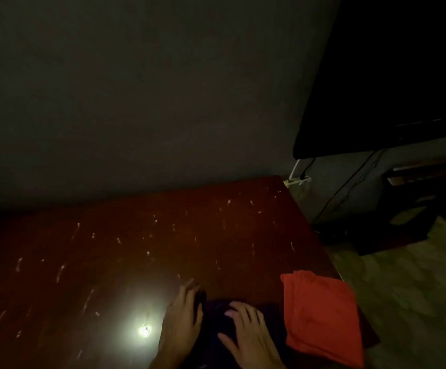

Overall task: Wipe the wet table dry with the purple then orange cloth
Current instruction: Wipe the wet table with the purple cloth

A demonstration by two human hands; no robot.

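A dark purple cloth (215, 319) lies flat near the front edge of the reddish-brown table (136, 235). My left hand (180, 312) rests at the cloth's left edge, its fingers curled over the far corner. My right hand (245, 334) lies flat on top of the cloth with its fingers spread. An orange cloth (323, 315), folded, sits to the right of the purple one at the table's right edge. Water drops and streaks are scattered over the tabletop.
A bright light reflection (144, 330) glares on the table left of my hands. A grey wall stands behind the table. To the right are a dark screen (389, 75), cables, a white power strip (297, 180) and low dark furniture (403, 222) on the floor.
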